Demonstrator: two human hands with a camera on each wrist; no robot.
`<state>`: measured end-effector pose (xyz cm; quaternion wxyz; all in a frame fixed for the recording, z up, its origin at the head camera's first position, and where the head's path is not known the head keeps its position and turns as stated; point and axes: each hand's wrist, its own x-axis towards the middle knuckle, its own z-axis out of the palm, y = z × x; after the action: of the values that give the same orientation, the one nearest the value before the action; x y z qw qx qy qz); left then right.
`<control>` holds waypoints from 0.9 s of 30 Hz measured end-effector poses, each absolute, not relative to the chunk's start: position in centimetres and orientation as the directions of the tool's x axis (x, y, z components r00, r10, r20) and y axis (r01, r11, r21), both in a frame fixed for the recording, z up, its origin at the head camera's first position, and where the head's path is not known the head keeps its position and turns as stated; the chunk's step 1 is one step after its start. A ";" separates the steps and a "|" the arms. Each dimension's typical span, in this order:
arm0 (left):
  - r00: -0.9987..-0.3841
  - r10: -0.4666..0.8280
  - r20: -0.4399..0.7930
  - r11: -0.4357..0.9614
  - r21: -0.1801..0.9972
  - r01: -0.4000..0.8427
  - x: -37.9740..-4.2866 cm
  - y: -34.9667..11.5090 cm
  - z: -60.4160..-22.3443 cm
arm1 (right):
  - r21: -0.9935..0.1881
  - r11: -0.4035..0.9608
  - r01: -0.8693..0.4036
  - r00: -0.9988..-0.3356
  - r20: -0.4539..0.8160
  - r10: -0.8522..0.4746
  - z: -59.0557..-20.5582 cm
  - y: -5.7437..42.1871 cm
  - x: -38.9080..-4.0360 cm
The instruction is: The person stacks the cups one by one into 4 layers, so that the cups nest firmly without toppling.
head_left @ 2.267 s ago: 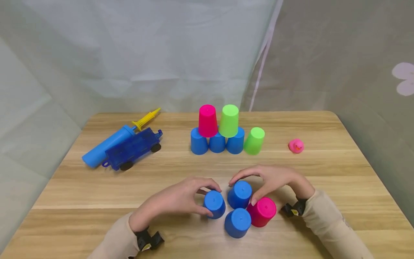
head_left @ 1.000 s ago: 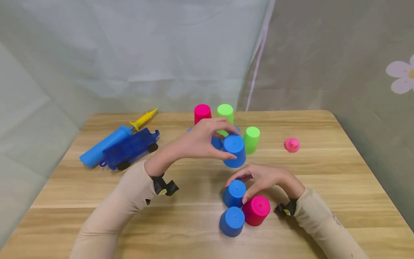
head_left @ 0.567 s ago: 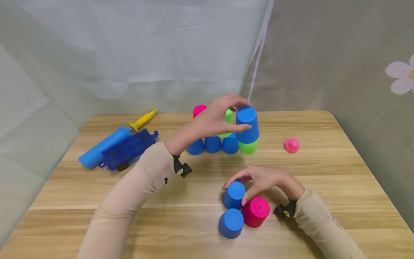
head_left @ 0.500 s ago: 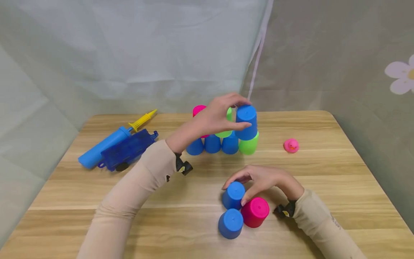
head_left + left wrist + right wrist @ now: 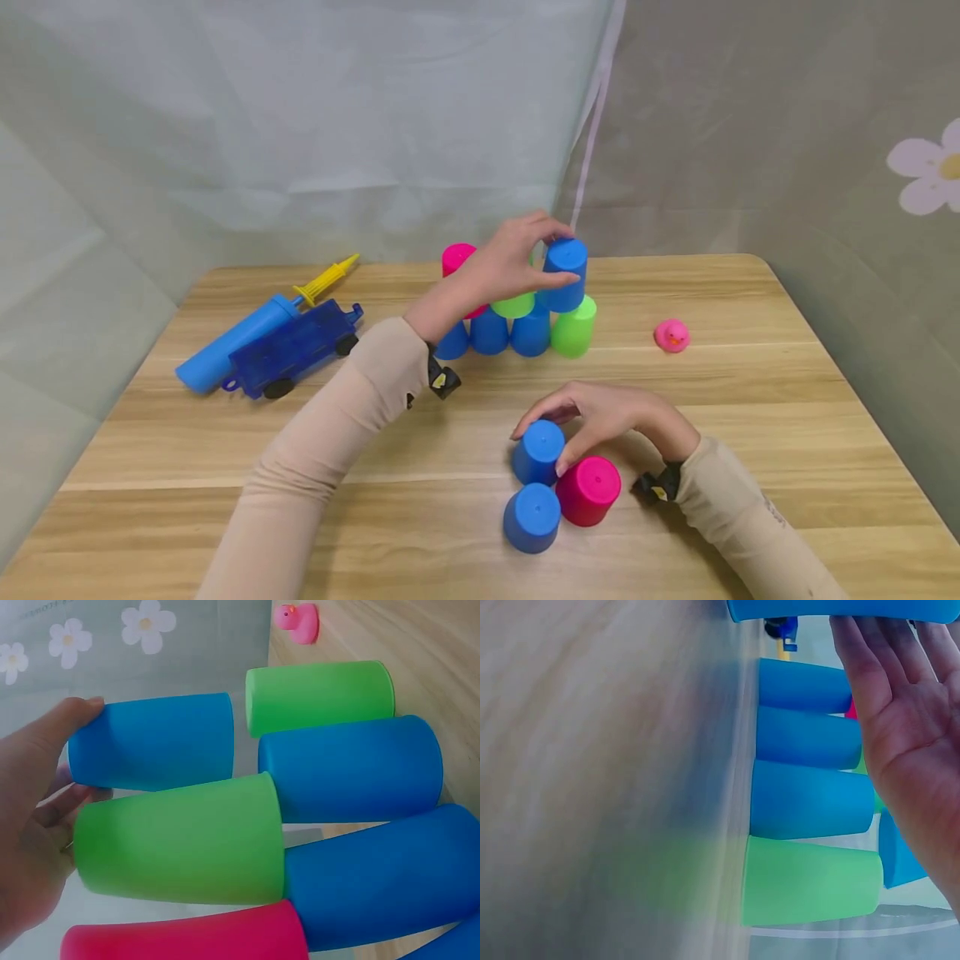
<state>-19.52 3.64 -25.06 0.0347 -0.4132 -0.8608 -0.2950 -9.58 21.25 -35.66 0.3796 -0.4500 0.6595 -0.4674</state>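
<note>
My left hand (image 5: 504,265) grips an upside-down blue cup (image 5: 567,298) by its closed end. In the left wrist view a narrow gap shows between its rim and the bottom-row green cup (image 5: 322,697) and blue cup (image 5: 352,771). Beside it, a green cup (image 5: 180,840) and a pink cup (image 5: 187,934) stand in the second tier. Three blue cups and the green one form the bottom row. Nearer me, my right hand (image 5: 611,414) has fingers and thumb round a blue cup (image 5: 537,457) on the table. A pink cup (image 5: 589,492) and another blue cup (image 5: 532,518) stand close by.
A blue pump (image 5: 236,346) with a yellow nozzle (image 5: 327,279) lies at the left, partly behind a dark blue toy wagon (image 5: 292,350). To the right of the cups sits a pink rubber duck (image 5: 672,335). Fabric walls (image 5: 337,125) enclose the wooden table (image 5: 750,408).
My left hand has lifted a blue cup from the near group and carried it to the stack's right end, most recently easing slightly left. My right hand has stayed at its blue cup.
</note>
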 end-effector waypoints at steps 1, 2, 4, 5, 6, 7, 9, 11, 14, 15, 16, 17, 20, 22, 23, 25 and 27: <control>-0.661 0.690 0.295 0.494 0.475 0.728 -19.5 3.7 -25.1 | -0.958 0.160 -0.240 -0.307 -0.082 -0.948 -35.6 21.2 -9.6; -0.667 0.690 0.281 0.507 0.471 0.722 -19.5 3.7 -25.1 | -0.956 0.163 -0.243 -0.308 -0.083 -0.948 -35.6 21.2 -9.6; -0.680 0.689 0.249 0.535 0.457 0.710 -19.4 3.8 -25.2 | -0.954 0.172 -0.247 -0.312 -0.089 -0.946 -35.6 21.2 -9.6; -0.687 0.689 0.229 0.554 0.444 0.704 -19.3 3.9 -25.2 | -0.952 0.175 -0.250 -0.312 -0.092 -0.945 -35.5 21.2 -9.6; -0.692 0.690 0.213 0.572 0.426 0.701 -19.3 4.0 -25.2 | -0.951 0.178 -0.252 -0.312 -0.094 -0.945 -35.5 21.1 -9.6; -0.696 0.690 0.198 0.589 0.406 0.699 -19.2 4.0 -25.2 | -0.950 0.182 -0.253 -0.313 -0.098 -0.945 -35.5 21.1 -9.6; -0.703 0.689 0.176 0.618 0.364 0.697 -19.2 4.2 -25.2 | -0.949 0.186 -0.254 -0.313 -0.101 -0.944 -35.5 21.1 -9.7; -0.704 0.689 0.172 0.635 0.326 0.701 -19.1 4.3 -25.2 | -0.949 0.188 -0.253 -0.313 -0.103 -0.944 -35.5 21.1 -9.7; -0.707 0.686 0.172 0.649 0.296 0.701 -19.0 4.4 -25.3 | -0.950 0.193 -0.246 -0.314 -0.110 -0.943 -35.7 21.1 -9.8; -0.708 0.685 0.173 0.651 0.292 0.701 -19.0 4.4 -25.3 | -0.950 0.195 -0.243 -0.314 -0.113 -0.943 -35.7 21.1 -9.7; -0.709 0.684 0.173 0.653 0.288 0.700 -19.0 4.4 -25.3 | -0.951 0.197 -0.240 -0.315 -0.116 -0.942 -35.8 21.1 -9.7; -0.711 0.682 0.171 0.656 0.286 0.698 -18.9 4.4 -25.4 | -0.950 0.201 -0.238 -0.316 -0.120 -0.941 -35.9 21.0 -9.7; -0.713 0.679 0.174 0.660 0.281 0.697 -18.9 4.3 -25.5 | -0.950 0.203 -0.236 -0.319 -0.122 -0.940 -36.0 21.0 -9.7; -0.711 0.681 0.177 0.659 0.276 0.700 -19.0 4.3 -25.5 | -0.951 0.204 -0.233 -0.319 -0.123 -0.940 -36.0 21.0 -9.7; -0.708 0.684 0.177 0.656 0.275 0.703 -19.0 4.2 -25.5 | -0.951 0.203 -0.232 -0.320 -0.123 -0.940 -36.0 21.0 -9.7; -0.699 0.691 0.181 0.647 0.276 0.711 -19.0 4.0 -25.5 | -0.953 0.202 -0.225 -0.320 -0.124 -0.939 -36.0 21.0 -9.7; -0.684 0.700 0.204 0.628 0.278 0.727 -18.8 3.7 -25.5 | -0.953 0.204 -0.224 -0.320 -0.125 -0.939 -36.0 21.1 -9.8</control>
<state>-18.81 3.73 -25.50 0.0382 -0.3957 -0.9015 -0.1711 -9.77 21.10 -36.02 0.3898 -0.4337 0.6707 -0.4584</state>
